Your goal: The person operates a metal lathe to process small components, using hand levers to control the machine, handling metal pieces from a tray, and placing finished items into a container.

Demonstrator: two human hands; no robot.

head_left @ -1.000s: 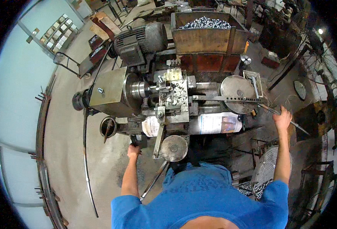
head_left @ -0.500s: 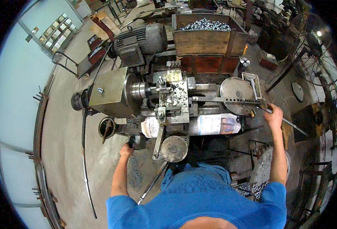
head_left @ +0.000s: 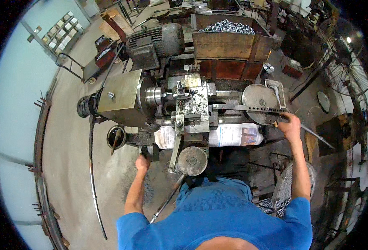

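In front of me stands a lathe-like machine with a round metal chuck [head_left: 152,96] at its headstock [head_left: 119,93] and a chip-covered carriage [head_left: 192,102] in the middle. My right hand [head_left: 291,126] is closed round a metal lever [head_left: 317,136] by the right end of a perforated flat bar [head_left: 250,108], just beside a large round disc [head_left: 259,101]. My left hand [head_left: 142,162] is closed on a dark handle [head_left: 143,150] below the front of the machine bed; its fingers partly hide it. A smaller disc [head_left: 192,161] with a long rod [head_left: 167,198] sits nearest my body.
A wooden crate [head_left: 223,45] heaped with small metal parts stands behind the machine, beside a motor [head_left: 155,45]. A dark pot [head_left: 116,136] hangs at the left. Printed sheeting [head_left: 236,135] lies along the bed. A perforated basket [head_left: 294,183] and a fan [head_left: 348,68] are on the right.
My right hand has moved left and slightly down, still on the lever. My left hand has shifted a little up and right. The whole view has shifted slightly.
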